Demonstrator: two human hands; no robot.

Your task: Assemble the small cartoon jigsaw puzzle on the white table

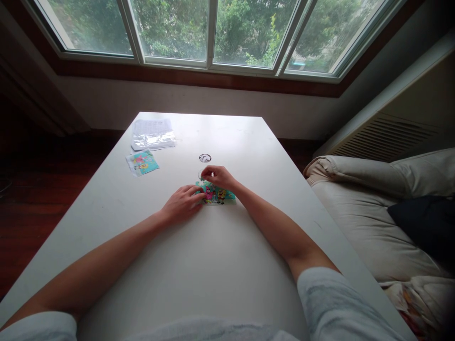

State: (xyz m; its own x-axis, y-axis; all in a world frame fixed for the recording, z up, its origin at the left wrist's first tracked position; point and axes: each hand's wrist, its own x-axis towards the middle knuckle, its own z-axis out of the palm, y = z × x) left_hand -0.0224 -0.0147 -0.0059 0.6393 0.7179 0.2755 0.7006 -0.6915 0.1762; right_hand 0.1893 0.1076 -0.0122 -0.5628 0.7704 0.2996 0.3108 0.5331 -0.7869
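Note:
A small turquoise cartoon picture (216,193), which looks like a puzzle, lies flat on the white table. My left hand (184,201) rests at its left end, fingers stretched out and the tips touching its edge. Over the upper left part of the picture, my right hand (217,176) has its thumb and fingers pinched together. Whatever is in that pinch is too small and hidden to name. Partly beneath those fingertips shows the pale rim of a small round thing (200,174). Just beyond it lies a dark and white round disc (205,158).
On the far left of the white table (220,265) lie a clear plastic sleeve (153,134) and a turquoise cartoon card (142,163). A pale sofa (359,222) with a dark cushion (426,225) stands to the right. Windows (209,33) line the wall ahead.

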